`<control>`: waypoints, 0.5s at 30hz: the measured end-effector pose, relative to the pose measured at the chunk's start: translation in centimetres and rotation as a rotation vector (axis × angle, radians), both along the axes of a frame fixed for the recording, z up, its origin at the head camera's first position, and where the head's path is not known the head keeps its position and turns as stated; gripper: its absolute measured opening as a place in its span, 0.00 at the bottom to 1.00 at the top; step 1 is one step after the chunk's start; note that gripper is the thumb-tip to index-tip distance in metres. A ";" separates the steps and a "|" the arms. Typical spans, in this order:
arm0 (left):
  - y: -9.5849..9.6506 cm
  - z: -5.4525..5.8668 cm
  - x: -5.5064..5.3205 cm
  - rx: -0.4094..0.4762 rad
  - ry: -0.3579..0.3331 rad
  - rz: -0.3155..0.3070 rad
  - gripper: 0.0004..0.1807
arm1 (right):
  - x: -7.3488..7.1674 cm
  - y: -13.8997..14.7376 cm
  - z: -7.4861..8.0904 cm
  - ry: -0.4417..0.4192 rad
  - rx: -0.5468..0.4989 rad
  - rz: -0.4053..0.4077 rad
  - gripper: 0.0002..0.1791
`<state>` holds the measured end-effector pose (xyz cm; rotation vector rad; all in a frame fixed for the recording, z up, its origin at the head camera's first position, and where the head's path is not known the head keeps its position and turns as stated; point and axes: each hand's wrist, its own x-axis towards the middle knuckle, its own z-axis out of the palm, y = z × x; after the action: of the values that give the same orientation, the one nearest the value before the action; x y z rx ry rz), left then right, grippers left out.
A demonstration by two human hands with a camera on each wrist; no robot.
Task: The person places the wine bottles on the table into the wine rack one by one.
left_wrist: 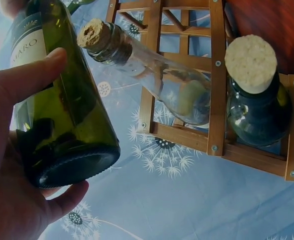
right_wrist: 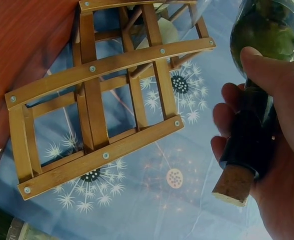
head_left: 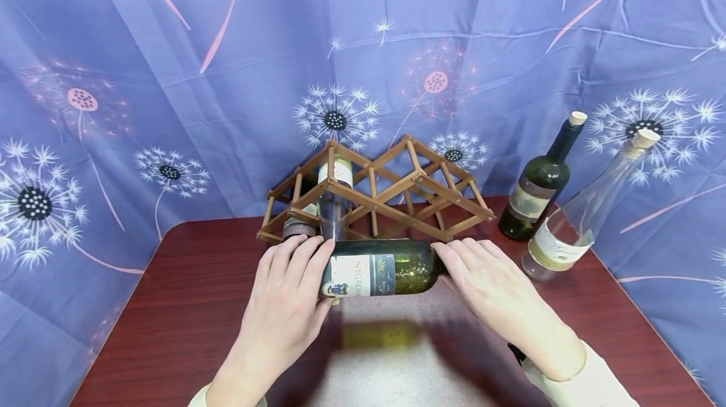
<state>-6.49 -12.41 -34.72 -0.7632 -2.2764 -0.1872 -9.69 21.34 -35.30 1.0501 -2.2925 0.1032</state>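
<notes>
A green wine bottle (head_left: 409, 266) with a white and blue label lies sideways between both hands, in front of the wooden rack. My left hand (head_left: 289, 300) grips its base end, thumb along the glass in the left wrist view. At the other end my right hand (head_left: 492, 287) has its fingers wrapped around the dark neck (right_wrist: 249, 127), and a cork (right_wrist: 234, 185) sticks out past them. Behind the bottle stands the folding wooden wine rack (head_left: 391, 196). It holds a clear corked bottle (left_wrist: 172, 82) and, beside that, a dark corked bottle (left_wrist: 259, 110).
Two corked bottles stand upright on the right of the table: a dark green bottle (head_left: 533, 189) and a clear bottle (head_left: 567, 240) nearer the front. A blue dandelion-print cloth (head_left: 255, 79) hangs behind the reddish-brown table (head_left: 187, 293).
</notes>
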 end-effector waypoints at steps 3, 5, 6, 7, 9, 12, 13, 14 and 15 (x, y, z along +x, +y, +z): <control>-0.1 0.1 0.0 0.001 -0.009 -0.005 0.53 | 0.0 0.0 -0.1 0.000 0.000 0.009 0.23; -0.1 0.1 0.0 0.003 -0.019 -0.007 0.53 | -0.1 0.1 -0.2 0.009 0.005 0.013 0.23; -0.1 0.2 0.0 0.004 -0.022 -0.008 0.54 | -0.1 0.1 -0.2 0.014 0.009 0.013 0.23; -0.1 0.2 0.0 0.006 -0.026 -0.009 0.54 | -0.1 0.1 -0.2 0.018 0.012 0.014 0.23; -0.1 0.2 -0.1 0.016 -0.034 -0.016 0.54 | -0.1 0.2 -0.1 0.020 0.013 0.017 0.23; -0.2 0.2 -0.1 0.037 -0.042 -0.028 0.54 | -0.2 0.5 -0.1 0.002 0.008 0.031 0.23; -0.2 0.3 -0.1 0.044 -0.043 -0.033 0.54 | -0.2 0.5 -0.1 -0.007 0.003 0.036 0.23; -0.2 0.3 -0.1 0.050 -0.044 -0.036 0.54 | -0.2 0.6 -0.1 -0.019 0.000 0.040 0.24; -0.2 0.3 -0.1 0.054 -0.041 -0.038 0.54 | -0.3 0.7 -0.2 -0.030 -0.003 0.044 0.25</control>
<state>-6.59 -12.66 -34.47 -0.7818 -2.2870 -0.2828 -9.95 22.01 -35.48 1.1042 -2.2962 0.1415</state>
